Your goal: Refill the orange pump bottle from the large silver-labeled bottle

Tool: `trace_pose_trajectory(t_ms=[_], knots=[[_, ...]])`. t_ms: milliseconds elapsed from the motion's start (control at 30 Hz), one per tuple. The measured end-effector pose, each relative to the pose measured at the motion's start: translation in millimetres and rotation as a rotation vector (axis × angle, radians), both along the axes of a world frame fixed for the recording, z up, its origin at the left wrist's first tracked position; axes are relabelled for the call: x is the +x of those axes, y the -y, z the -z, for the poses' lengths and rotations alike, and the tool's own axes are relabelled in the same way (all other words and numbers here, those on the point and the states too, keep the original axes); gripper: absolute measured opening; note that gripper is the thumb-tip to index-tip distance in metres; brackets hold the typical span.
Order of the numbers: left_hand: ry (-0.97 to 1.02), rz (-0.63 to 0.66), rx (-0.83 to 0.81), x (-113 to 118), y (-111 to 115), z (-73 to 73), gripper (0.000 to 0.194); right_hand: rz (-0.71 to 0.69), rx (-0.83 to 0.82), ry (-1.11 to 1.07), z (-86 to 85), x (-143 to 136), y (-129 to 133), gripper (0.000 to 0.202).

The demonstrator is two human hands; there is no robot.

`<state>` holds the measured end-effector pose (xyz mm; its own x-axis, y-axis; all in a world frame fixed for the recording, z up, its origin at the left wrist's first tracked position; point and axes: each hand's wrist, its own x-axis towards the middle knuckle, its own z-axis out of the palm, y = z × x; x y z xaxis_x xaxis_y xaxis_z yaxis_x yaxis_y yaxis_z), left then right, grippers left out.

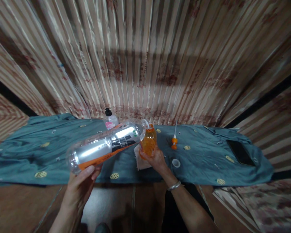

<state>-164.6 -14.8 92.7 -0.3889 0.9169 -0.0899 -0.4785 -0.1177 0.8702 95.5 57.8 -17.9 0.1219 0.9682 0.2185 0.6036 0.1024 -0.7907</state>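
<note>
My left hand (86, 179) is closed around the lower part of a large clear plastic bottle (106, 145) with a silver, black and orange label. The bottle is tipped to the right, its uncapped mouth at the opening of a smaller orange see-through bottle (149, 140). Around that orange bottle my right hand (156, 158) is wrapped, keeping it roughly upright. Whether liquid is flowing between the two, I cannot tell. Beneath the orange bottle lies a pale folded cloth (142, 161). To the right rests an orange pump top (174, 142) with a thin clear tube.
A small white round cap (176, 162) lies right of my right hand. Behind the large bottle stands a pink and white bottle with a black top (108, 112). A dark phone (240, 152) is at the far right of the blue-green cloth-covered surface (203, 168). Striped curtains (145, 64) enclose it.
</note>
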Motion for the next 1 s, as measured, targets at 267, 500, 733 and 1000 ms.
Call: trace_pose_trajectory(t_ms=[267, 500, 733, 1000], knots=[[-0.030, 0.064, -0.036, -12, -5, -0.5, 0.054, 0.019, -0.024, -0.005, 1.4, 0, -1, 0.065], [-0.026, 0.080, -0.044, -19, -11, -2.6, 0.051, 0.004, 0.020, -0.042, 5.4, -2, 0, 0.059], [-0.011, 0.037, -0.031, -12, -13, -6.8, 0.035, 0.016, 0.041, -0.022, 9.6, -2, -1, 0.058], [0.002, 0.013, -0.062, -11, -22, -3.8, 0.029, -0.031, 0.014, -0.085, -1.2, -1, 0, 0.054]])
